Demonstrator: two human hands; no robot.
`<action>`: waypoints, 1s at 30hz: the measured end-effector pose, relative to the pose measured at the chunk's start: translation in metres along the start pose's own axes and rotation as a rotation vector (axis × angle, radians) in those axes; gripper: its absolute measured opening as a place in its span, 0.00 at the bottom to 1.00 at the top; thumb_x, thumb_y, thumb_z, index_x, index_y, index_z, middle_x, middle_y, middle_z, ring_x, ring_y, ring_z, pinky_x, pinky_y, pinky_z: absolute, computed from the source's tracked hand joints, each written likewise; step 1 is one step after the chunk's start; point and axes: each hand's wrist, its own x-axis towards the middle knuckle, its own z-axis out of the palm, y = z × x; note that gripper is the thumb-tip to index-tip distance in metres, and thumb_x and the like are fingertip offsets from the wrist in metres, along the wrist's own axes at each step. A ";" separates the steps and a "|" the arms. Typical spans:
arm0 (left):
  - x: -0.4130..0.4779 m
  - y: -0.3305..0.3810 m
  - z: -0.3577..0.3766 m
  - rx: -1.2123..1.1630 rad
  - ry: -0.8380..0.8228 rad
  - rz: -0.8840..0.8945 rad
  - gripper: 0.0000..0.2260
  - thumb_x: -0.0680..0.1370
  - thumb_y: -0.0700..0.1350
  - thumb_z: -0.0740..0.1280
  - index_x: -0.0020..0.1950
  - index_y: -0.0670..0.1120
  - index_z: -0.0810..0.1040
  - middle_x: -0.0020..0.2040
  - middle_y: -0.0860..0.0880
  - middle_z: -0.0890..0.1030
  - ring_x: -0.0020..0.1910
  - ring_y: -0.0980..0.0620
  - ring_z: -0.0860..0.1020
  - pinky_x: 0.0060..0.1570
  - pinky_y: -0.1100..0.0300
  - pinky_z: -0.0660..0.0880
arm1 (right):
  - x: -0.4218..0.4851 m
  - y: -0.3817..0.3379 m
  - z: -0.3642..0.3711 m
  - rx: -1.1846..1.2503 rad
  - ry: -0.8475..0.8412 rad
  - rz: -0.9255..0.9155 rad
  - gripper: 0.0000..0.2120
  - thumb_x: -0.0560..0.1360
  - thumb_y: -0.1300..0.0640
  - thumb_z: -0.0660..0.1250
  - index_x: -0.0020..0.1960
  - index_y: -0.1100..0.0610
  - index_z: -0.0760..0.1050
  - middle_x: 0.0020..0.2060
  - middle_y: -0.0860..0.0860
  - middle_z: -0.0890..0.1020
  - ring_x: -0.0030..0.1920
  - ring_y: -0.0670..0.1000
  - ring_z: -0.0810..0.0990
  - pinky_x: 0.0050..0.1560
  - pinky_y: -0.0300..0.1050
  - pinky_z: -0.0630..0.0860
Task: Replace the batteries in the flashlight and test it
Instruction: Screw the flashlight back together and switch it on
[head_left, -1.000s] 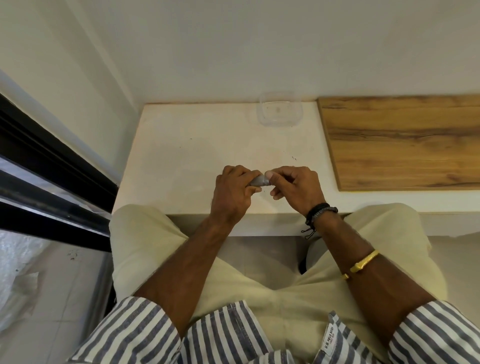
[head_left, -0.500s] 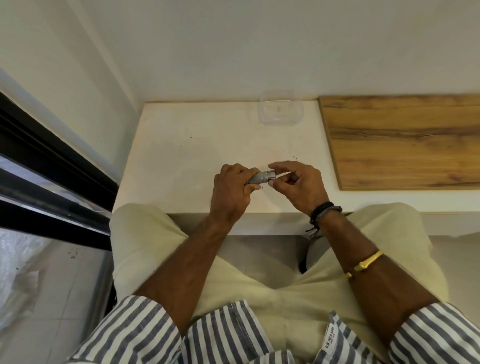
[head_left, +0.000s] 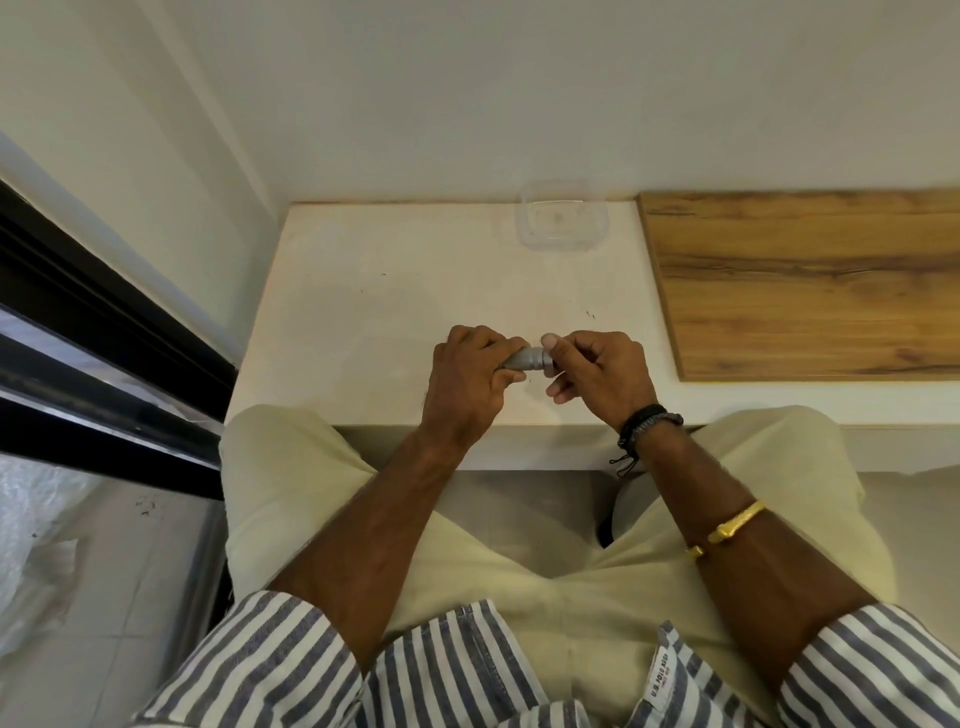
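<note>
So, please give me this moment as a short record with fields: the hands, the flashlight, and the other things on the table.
left hand: wrapped around the body of the flashlight
right hand: fingertips pinching the flashlight's right end
flashlight: small, grey, held level just above the table; only its middle shows
table: white, against the wall
plastic container: clear, at the far edge, looks empty
wooden board: flat on the table, right side
batteries: none visible

A clear plastic container (head_left: 562, 221) sits at the white countertop's (head_left: 374, 291) back edge. A wooden board (head_left: 810, 280) lies on its right side.
</note>
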 end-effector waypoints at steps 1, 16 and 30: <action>0.000 0.000 0.000 -0.005 0.001 -0.007 0.13 0.77 0.45 0.71 0.62 0.46 0.80 0.52 0.46 0.82 0.53 0.45 0.74 0.50 0.49 0.74 | 0.000 0.000 -0.001 -0.004 -0.006 -0.012 0.13 0.79 0.48 0.69 0.47 0.58 0.85 0.35 0.54 0.86 0.32 0.50 0.86 0.38 0.49 0.86; 0.000 -0.004 0.000 -0.017 0.012 -0.042 0.14 0.77 0.46 0.70 0.63 0.47 0.80 0.52 0.46 0.81 0.52 0.45 0.74 0.50 0.46 0.74 | -0.001 -0.004 -0.002 -0.095 -0.010 -0.120 0.14 0.72 0.60 0.77 0.58 0.54 0.84 0.36 0.48 0.85 0.37 0.48 0.82 0.50 0.40 0.82; 0.000 -0.005 0.000 -0.037 0.076 -0.006 0.13 0.77 0.43 0.71 0.61 0.45 0.81 0.53 0.46 0.82 0.53 0.44 0.75 0.50 0.48 0.74 | -0.003 -0.006 0.009 -0.023 -0.014 -0.054 0.12 0.79 0.51 0.70 0.57 0.58 0.81 0.36 0.51 0.86 0.32 0.47 0.86 0.36 0.39 0.84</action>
